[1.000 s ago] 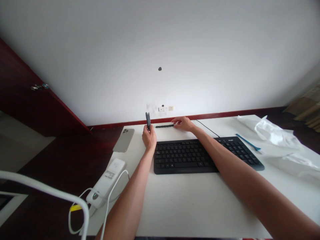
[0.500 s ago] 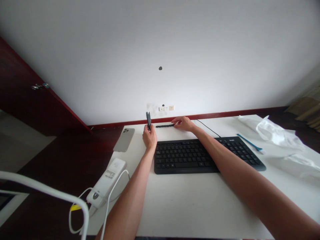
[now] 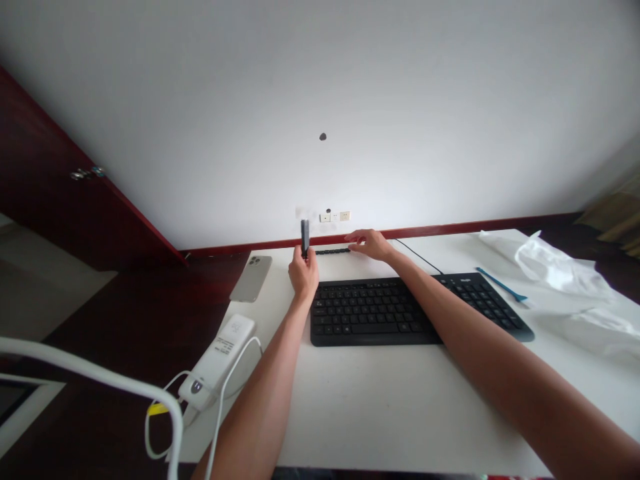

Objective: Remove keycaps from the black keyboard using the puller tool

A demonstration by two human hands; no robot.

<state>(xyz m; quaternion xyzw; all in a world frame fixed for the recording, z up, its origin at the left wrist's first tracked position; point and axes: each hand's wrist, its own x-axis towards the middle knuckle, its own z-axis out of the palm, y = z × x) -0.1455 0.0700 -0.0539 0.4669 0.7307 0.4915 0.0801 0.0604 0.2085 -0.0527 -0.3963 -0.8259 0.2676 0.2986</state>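
White desk (image 3: pixel 380 400): white power bank (image 3: pixel 217 360) nearest, black keyboard (image 3: pixel 370 313) beyond it. Left hand (image 3: pixel 303 277), closed, grips the lower end of a slim dark object (image 3: pixel 305 237), kind hard to make out; long axis near vertical, free end pointing up above the fist. Earlier its top leaned slightly left. Right hand (image 3: pixel 373 245), open, fingers spread, lies at the end of a row of small black pieces (image 3: pixel 333 251), apparently touching. Phone (image 3: pixel 251 279) lies left of the left hand; wall sockets (image 3: pixel 335 217) farthest.

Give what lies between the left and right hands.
Head view: a thin black segmented strip lies on the white desk between the left hand, gripping a dark upright object, and the right hand.
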